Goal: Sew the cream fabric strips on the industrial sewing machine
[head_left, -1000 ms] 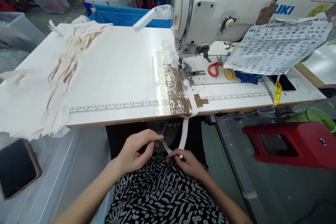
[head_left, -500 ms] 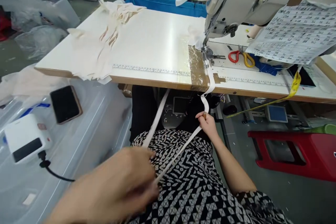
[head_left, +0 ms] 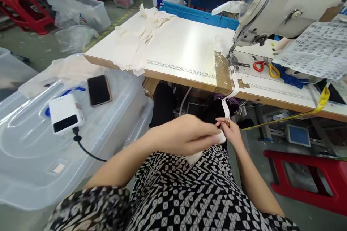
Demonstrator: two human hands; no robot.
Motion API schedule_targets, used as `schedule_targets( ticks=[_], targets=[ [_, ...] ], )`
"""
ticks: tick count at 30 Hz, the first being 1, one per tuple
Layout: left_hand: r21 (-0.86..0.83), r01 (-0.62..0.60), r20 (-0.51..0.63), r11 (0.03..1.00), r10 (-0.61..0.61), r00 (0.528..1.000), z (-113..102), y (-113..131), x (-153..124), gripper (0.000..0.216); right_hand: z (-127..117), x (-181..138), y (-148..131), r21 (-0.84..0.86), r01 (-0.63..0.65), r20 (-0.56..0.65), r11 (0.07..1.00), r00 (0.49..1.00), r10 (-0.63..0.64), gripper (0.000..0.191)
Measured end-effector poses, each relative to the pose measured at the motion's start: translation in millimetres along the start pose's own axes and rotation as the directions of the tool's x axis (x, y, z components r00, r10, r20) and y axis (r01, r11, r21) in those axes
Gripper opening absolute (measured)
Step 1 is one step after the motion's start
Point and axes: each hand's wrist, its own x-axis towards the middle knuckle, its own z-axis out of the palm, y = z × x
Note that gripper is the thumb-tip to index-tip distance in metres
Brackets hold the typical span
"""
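A white fabric strip runs from under the sewing machine's presser foot, over the table's front edge and down to my right hand, whose fingers are pinched on it. My left hand has come close beside the right one, above my lap, with its fingers closed on a folded part of the same strip. Below the left hand a loose white piece hangs over my patterned top. Another length of strip drops behind my left wrist, under the table. The left fingertips are partly hidden by the hand itself.
Cream cloth pieces lie on the table's left side. Red and yellow scissors rest right of the needle. A yellow measuring tape hangs off the edge. At left, a plastic box lid carries a phone and a white device.
My left hand has moved from the lower left, up and right to my right hand, bringing the strip along. The view has shifted left. My right hand keeps its pinch.
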Motion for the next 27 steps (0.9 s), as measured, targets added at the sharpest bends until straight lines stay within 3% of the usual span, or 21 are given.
schedule_targets(
  ticks=[4,8,11,14,15,17,21,24,27],
  targets=[
    [0.101,0.059,0.208,0.993,-0.079,0.975,11.9,-11.7,51.5,0.02,5.4,-13.7,-19.5,0.097,0.088,0.065,0.991,0.993,-0.094,0.032],
    [0.169,0.21,0.141,0.963,-0.235,0.962,30.3,-29.1,73.2,0.024,9.7,-14.5,-22.7,0.041,0.099,0.112,0.994,0.988,-0.103,0.033],
    [0.199,0.225,0.148,0.954,-0.256,0.955,23.0,-31.2,59.8,0.024,11.8,-5.3,-18.4,-0.105,0.093,0.114,0.99,0.99,-0.081,0.025],
    [0.164,0.169,0.186,0.972,-0.199,0.962,-1.4,-20.8,26.9,0.038,15.1,11.2,-9.2,-0.28,0.048,0.061,0.959,0.998,-0.032,0.021],
    [0.016,0.123,0.22,0.992,-0.123,0.968,-11.1,-16.7,14.6,0.039,16.5,17.8,-5.1,-0.329,0.017,0.035,0.944,0.999,-0.006,0.021],
    [-0.337,0.021,0.241,0.941,0.065,0.968,-29.8,-11.5,-5.6,0.034,19.2,31.8,3.9,-0.401,-0.047,-0.014,0.915,0.999,0.045,0.022],
    [-0.398,0.037,0.22,0.917,0.056,0.974,-47.7,-24.2,-4.0,0.029,21.3,59.0,18.6,-0.445,-0.079,-0.035,0.892,0.997,0.071,0.022],
    [-0.4,0.1,0.182,0.911,-0.028,0.983,-27.0,-52.0,30.8,0.031,19.0,73.4,23.6,-0.424,-0.034,-0.024,0.905,0.999,0.026,0.03],
    [-0.466,0.269,0.135,0.843,-0.233,0.963,14.6,-81.0,70.2,0.03,14.8,80.7,26.8,-0.394,0.006,-0.034,0.919,0.999,-0.021,0.043]
  ],
)
